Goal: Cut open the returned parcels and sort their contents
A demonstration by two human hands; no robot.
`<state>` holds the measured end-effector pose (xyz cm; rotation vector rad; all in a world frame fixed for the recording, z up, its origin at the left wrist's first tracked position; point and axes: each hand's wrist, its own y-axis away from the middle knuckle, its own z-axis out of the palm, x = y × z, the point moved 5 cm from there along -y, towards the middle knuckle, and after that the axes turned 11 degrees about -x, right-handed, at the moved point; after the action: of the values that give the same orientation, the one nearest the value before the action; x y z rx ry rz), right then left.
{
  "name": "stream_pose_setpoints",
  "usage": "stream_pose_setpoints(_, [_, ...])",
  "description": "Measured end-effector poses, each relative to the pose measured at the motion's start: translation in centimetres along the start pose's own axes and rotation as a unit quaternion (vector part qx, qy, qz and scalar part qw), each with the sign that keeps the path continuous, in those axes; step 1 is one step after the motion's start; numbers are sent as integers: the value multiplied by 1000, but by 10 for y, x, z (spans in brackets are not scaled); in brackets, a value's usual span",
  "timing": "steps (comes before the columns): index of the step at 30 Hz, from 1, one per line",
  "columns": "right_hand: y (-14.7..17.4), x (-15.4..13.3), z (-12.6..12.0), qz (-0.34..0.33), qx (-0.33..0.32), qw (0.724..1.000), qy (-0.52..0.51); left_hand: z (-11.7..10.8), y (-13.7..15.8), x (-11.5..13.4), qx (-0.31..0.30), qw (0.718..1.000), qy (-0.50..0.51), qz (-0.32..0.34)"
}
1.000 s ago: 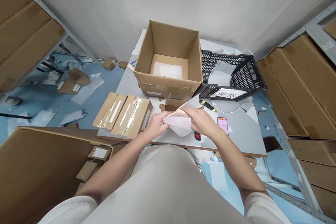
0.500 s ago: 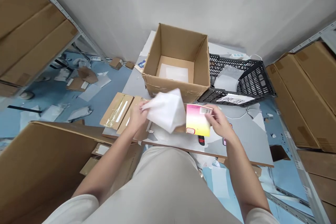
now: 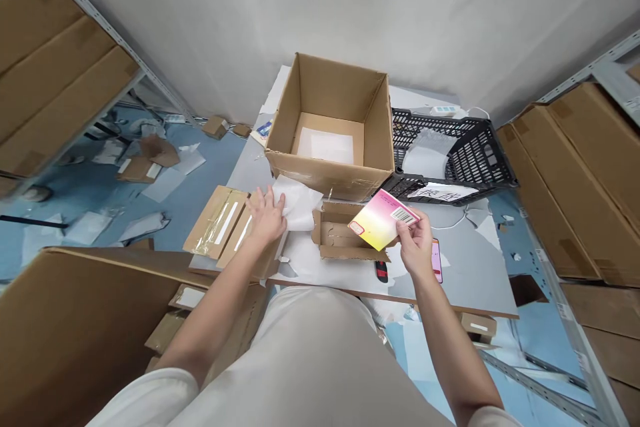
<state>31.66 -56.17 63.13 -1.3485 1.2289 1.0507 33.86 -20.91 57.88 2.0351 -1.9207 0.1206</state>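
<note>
Head view: the right hand [image 3: 416, 240] pinches a card [image 3: 381, 221] by its barcode corner, above the right end of a small open box [image 3: 353, 253]. Behind stand the big box [image 3: 325, 175] and the crate [image 3: 500, 155]; rightward, the tabletop [image 3: 480, 273] runs past the phone [image 3: 437, 260] to its edge. The card slants, pink edge toward the crate, yellow edge toward the lower left; its sides look nearly equal, so the long axis is unclear. The left hand [image 3: 267, 221] spreads its fingers beside white paper [image 3: 299, 205], covering part of a taped box [image 3: 234, 248]; any grip on the paper cannot be told. Fingers hide the card's right corner.
</note>
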Motion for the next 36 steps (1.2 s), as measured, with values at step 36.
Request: stream_pose_setpoints(36, [-40,-29,17,92,-187,972,-104,11,83,117,-210,605,768,19])
